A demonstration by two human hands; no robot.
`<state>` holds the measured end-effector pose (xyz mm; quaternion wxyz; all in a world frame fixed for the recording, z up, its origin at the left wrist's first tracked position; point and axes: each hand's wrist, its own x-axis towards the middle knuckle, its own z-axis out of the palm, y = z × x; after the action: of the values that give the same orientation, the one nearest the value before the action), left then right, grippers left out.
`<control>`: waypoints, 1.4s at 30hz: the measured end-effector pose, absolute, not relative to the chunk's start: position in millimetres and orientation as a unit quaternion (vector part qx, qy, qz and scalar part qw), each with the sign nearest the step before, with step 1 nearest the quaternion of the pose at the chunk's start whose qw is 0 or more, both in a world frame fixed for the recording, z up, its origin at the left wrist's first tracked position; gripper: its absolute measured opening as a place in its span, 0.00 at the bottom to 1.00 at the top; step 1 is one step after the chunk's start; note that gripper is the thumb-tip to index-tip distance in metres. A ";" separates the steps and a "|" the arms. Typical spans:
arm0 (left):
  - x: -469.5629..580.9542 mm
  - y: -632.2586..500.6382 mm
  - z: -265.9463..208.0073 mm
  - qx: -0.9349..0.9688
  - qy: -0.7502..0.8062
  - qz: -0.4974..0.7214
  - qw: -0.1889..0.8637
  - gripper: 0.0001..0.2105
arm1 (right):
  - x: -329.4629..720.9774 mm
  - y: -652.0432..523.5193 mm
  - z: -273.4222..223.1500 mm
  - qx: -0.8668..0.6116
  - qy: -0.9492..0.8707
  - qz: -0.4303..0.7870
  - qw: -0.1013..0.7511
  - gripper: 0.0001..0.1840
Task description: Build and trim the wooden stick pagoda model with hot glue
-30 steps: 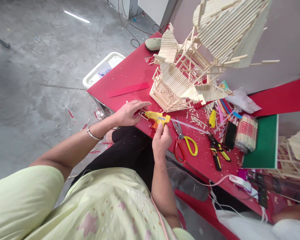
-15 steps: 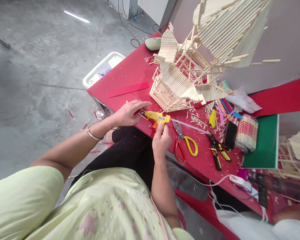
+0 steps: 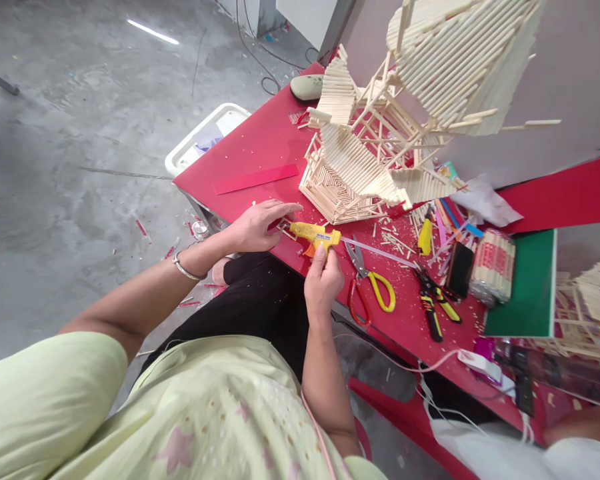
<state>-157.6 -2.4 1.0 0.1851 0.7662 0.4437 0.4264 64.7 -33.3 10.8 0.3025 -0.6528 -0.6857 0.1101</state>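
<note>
My right hand is wrapped around the handle of a yellow glue gun, thumb on its rear end. A long clear glue stick runs out of the back of the gun to the right. Facing the nozzle is my left hand, its index finger stretched over the red table. The thumb and a finger of that hand are on small pale wooden sticks by the nozzle tip; the exact grip is partly hidden. Scissors with red and yellow handles lie right of the gun.
A large wooden-stick model stands at the back of the table. Pliers, a yellow-handled tool, a bundle of sticks and a green board lie to the right. A pink cord hangs along the front edge. A white tub stands left.
Both hands and the glue gun keep their places. Only a very slight shift of the view shows.
</note>
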 end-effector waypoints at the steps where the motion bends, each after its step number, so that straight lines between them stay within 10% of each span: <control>1: -157.6 -2.4 1.0 0.766 0.444 0.426 0.185 0.37 | 64.6 -33.2 11.0 -0.653 -0.686 0.109 0.302 0.33; 42: -157.9 -2.1 -0.2 0.765 0.447 0.423 0.188 0.36 | 64.6 -33.8 9.8 -0.657 -0.686 0.108 0.293 0.33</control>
<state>-157.9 -2.1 -0.2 0.1878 0.7654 0.4470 0.4232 64.6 -33.8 9.8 0.2929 -0.6571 -0.6861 0.1084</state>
